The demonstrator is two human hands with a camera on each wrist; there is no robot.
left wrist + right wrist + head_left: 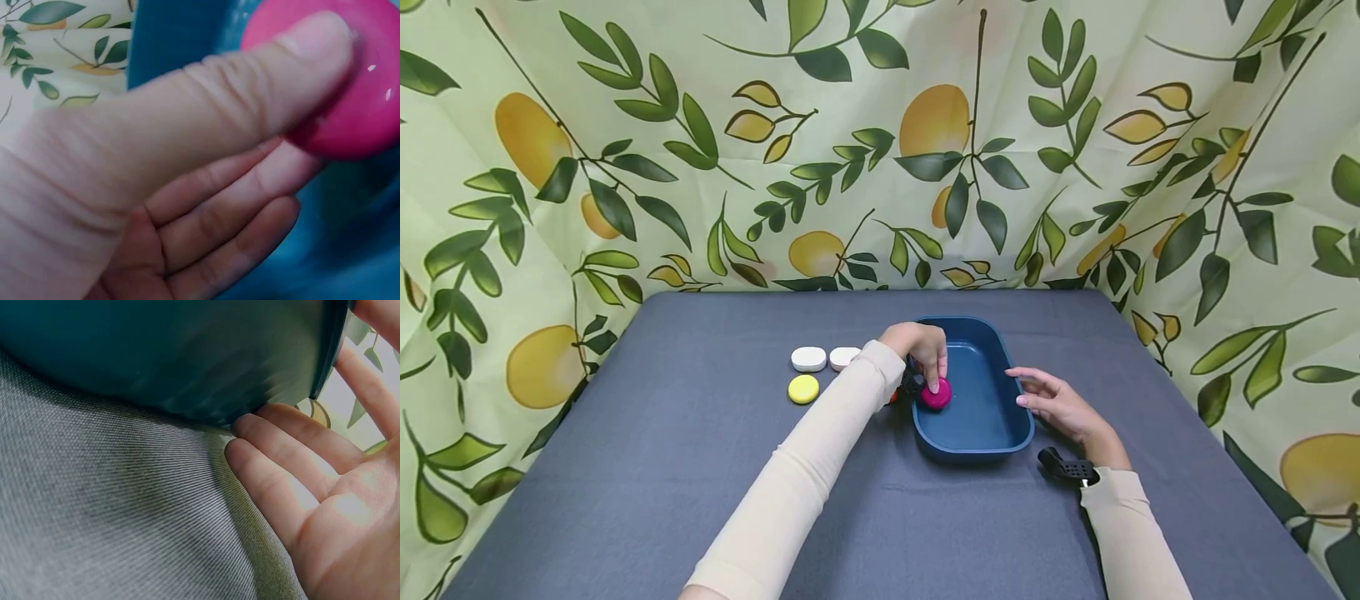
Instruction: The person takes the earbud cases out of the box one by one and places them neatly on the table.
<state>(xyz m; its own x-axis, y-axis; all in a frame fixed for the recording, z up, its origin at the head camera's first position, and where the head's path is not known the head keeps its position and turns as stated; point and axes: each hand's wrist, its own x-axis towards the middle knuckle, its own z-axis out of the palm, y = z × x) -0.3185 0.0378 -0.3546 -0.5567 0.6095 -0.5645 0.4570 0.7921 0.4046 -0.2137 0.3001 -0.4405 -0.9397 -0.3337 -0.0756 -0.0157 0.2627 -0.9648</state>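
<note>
My left hand (921, 343) reaches down over the left side of a blue rectangular bin (982, 417). It pinches a glossy pink round disc (937, 397) inside the bin. In the left wrist view the thumb lies across the top of the pink disc (369, 81), with fingers under its edge. Whether the disc touches the bin's floor I cannot tell. My right hand (1063, 406) is at the bin's right wall, fingers extended. Seen from the right wrist, its fingertips (247, 428) meet the lower outside of the bin (156, 362).
Left of the bin lie a white oval piece (808, 359), a second white piece (842, 357) and a yellow round disc (803, 389). Something red (892, 397) is mostly hidden behind my left wrist. Grey cloth (700, 417) covers the table; a leaf-patterned curtain (865, 167) hangs behind.
</note>
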